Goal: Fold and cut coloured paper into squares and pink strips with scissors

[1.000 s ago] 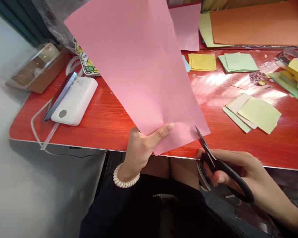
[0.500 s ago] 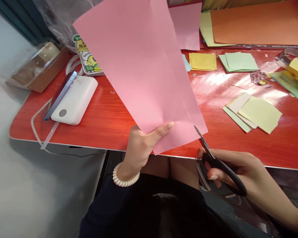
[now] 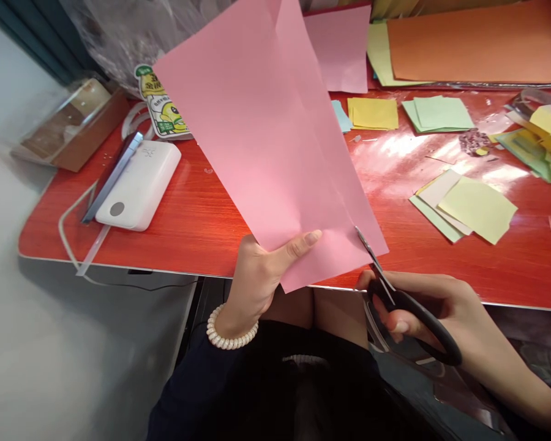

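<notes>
A large sheet of pink paper (image 3: 275,141) slants up from my left hand (image 3: 264,269), which pinches its lower edge with the thumb on top; the other fingers are behind the sheet. Black-handled scissors (image 3: 406,309) are in my right hand (image 3: 445,306), fingers through the loops. Their blades reach into the bottom edge near the lower right corner, with one blade lying over the paper and a narrow strip to its right.
Across the red table (image 3: 202,220) lie cut pale green and cream pieces (image 3: 480,208), yellow squares (image 3: 374,114) and mint squares (image 3: 441,114). Orange paper (image 3: 477,46) lies at the back. A white power bank (image 3: 140,184) and a cardboard box (image 3: 82,131) sit left.
The pink sheet has tilted slightly, its top left corner shifting right and down. The scissors have moved a little left and up, and their blades look somewhat more spread.
</notes>
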`<state>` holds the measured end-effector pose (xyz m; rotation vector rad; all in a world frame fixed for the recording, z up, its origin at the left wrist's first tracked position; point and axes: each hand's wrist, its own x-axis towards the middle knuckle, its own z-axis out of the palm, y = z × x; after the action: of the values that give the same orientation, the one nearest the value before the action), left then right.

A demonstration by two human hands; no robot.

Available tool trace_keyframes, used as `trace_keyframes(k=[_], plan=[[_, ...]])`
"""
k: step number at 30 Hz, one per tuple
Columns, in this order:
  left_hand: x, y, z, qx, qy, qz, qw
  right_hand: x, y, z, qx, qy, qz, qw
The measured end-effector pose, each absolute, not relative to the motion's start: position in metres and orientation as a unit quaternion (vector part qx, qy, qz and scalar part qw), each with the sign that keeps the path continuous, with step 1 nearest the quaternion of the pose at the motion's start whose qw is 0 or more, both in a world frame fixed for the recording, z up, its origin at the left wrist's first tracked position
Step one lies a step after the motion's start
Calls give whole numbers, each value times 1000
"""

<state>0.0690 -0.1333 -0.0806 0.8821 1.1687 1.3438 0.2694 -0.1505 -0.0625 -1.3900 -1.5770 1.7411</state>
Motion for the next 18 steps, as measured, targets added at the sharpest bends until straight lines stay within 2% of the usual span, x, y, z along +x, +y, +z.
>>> trace_keyframes(k=[18], plan=[[68, -138, -79, 357, 480, 559, 574, 266, -156, -58, -507, -523, 649, 219]])
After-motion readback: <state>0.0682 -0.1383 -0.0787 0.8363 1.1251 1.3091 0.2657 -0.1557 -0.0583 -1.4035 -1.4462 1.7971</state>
